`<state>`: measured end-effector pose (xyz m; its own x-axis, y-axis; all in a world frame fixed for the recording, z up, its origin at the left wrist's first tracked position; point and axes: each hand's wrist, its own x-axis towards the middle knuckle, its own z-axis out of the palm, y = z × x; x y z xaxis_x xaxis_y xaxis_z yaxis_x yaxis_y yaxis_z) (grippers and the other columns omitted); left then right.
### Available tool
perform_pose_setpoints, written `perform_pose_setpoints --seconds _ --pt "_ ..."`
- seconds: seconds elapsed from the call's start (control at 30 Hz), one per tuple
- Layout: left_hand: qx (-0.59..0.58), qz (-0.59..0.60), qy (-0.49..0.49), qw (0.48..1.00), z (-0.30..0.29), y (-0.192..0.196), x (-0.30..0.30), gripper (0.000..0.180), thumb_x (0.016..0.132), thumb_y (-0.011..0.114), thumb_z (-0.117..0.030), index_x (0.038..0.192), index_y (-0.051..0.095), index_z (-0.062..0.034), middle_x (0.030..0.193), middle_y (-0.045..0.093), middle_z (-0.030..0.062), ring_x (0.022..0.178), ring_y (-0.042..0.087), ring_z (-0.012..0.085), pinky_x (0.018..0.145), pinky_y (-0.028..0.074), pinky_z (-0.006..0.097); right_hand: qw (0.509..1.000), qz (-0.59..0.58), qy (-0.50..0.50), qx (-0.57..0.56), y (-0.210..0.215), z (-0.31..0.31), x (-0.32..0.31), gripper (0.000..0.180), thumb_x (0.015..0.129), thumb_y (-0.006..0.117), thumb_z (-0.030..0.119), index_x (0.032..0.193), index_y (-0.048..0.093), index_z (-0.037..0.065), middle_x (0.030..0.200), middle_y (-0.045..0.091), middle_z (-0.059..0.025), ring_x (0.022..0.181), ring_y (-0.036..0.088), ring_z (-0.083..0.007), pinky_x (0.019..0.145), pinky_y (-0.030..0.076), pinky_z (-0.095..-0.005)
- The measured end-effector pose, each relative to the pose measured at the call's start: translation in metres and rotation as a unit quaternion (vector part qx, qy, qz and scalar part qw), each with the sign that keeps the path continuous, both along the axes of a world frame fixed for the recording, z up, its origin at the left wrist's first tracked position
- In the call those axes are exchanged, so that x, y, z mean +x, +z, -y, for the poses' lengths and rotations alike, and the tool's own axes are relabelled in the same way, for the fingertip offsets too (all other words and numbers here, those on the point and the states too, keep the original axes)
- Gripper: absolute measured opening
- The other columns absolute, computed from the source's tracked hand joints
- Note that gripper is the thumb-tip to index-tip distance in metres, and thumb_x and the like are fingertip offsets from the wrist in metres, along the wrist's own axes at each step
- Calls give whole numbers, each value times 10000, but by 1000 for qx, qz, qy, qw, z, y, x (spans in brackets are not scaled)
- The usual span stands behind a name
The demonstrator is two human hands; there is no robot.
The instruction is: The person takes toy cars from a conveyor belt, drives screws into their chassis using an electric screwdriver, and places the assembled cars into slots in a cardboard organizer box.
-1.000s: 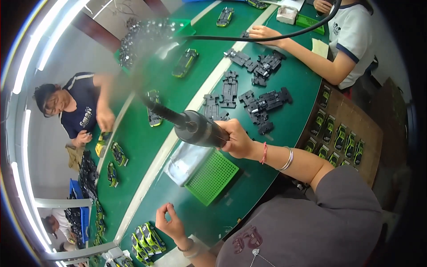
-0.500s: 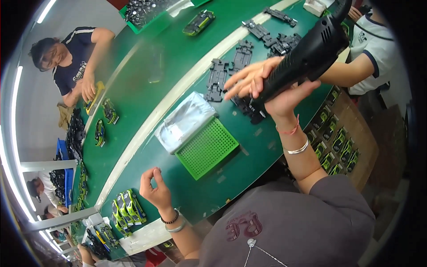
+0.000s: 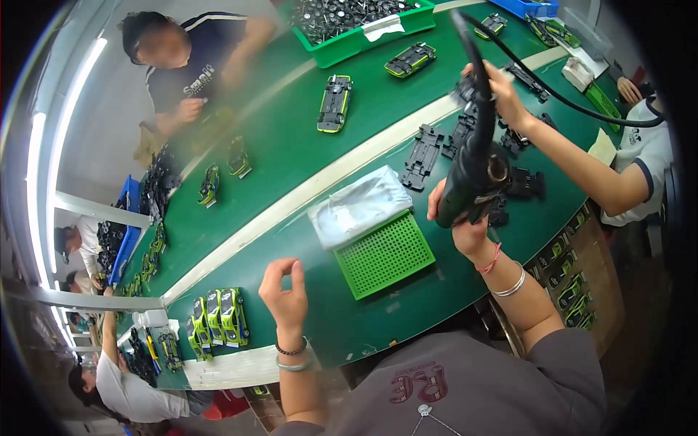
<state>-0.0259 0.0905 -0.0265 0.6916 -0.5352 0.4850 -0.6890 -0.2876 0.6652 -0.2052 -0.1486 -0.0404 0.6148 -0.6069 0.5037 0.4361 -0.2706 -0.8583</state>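
Observation:
My right hand is wrapped around a black electric screwdriver, held above the bench with its thick cable arching up and away to the right. The tool's working tip is hidden. Behind it lie several black toy-car chassis plates. My left hand hovers over the green bench, thumb and forefinger pinched together; whatever they hold, if anything, is too small to make out. Between my hands sit a green perforated basket and, touching its far side, a tray wrapped in pale plastic.
Several green-and-black toy cars stand left of my left hand. A co-worker's hand reaches in from the right, behind the cable. Across the bench sits another person, near a green bin of small parts. Upturned cars lie farther back.
The view has shifted, so bench items appear farther right. My right hand has swung the screwdriver from slanting to nearly upright, cable end toward me. The co-worker's hand now reaches among the chassis plates.

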Motion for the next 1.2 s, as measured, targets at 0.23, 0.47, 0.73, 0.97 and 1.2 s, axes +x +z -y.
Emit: perform_pose_setpoints --seconds 0.23,0.47,0.73,0.97,1.2 --pt "58 133 -141 979 113 30 50 221 742 656 -97 925 563 -17 946 552 151 904 538 321 777 443 371 997 26 32 64 -4 -2 -1 510 812 380 533 824 450 28 683 485 -77 617 492 -164 590 401 -266" --pt "160 137 -52 976 262 -8 108 463 741 681 -284 1067 466 -35 1091 489 222 981 500 376 798 462 450 995 39 -3 96 -2 -5 3 881 643 405 827 818 518 -29 644 528 -58 555 515 -118 501 411 -245" --pt "126 101 -54 985 260 -22 124 402 697 716 -210 1003 506 -56 923 599 171 848 589 323 756 477 410 990 18 19 137 -4 -5 5 691 716 358 713 821 457 36 645 498 -73 594 494 -154 573 406 -257" --pt "126 6 -282 951 136 40 80 430 667 711 -84 1058 538 -33 993 593 137 903 588 284 797 465 337 997 -22 12 77 -1 7 -1 613 770 343 636 823 461 37 655 488 -64 619 485 -148 590 394 -253" --pt "206 52 -342 915 84 37 34 530 679 692 -79 1186 541 -119 1158 504 174 1034 497 323 869 435 386 996 -38 -7 75 6 -2 0 849 669 290 844 835 449 27 648 478 -58 590 492 -147 551 407 -256"
